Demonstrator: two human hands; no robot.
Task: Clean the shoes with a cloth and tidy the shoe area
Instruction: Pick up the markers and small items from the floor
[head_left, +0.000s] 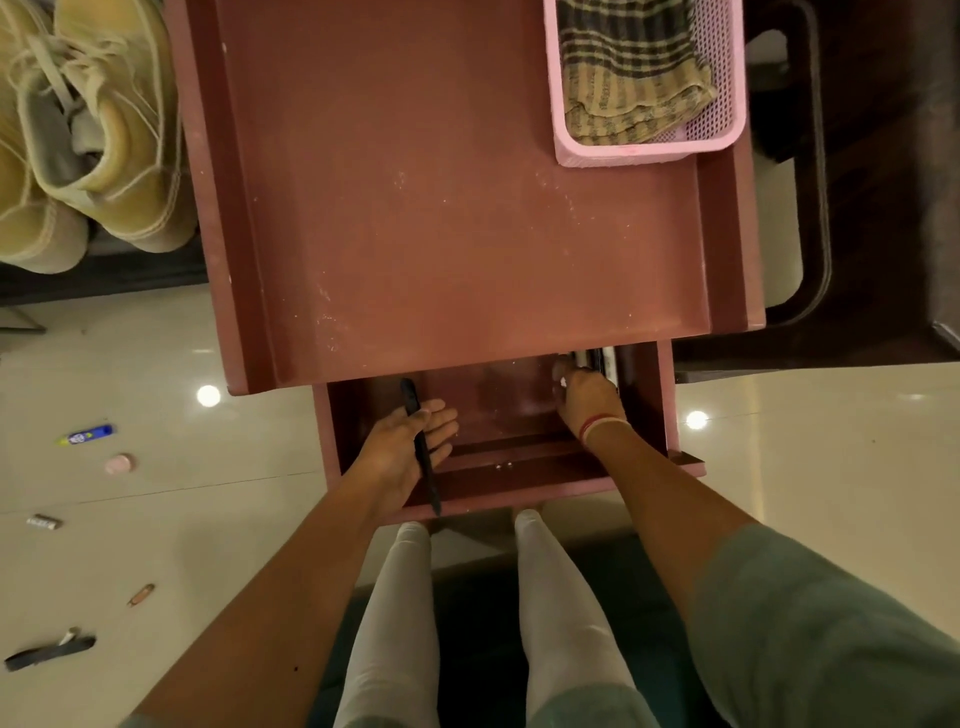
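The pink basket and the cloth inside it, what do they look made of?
The basket looks like moulded plastic, matt pink: its walls are a fine regular mesh under a smooth solid rim. The cloth seems woven cotton or similar: dark and tan checks, lying soft and folded.

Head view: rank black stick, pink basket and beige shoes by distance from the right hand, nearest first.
1. black stick: held in the left hand at the drawer's left, nearest the right hand.
2. pink basket: on the cabinet top, far right corner.
3. beige shoes: far left, off the cabinet.
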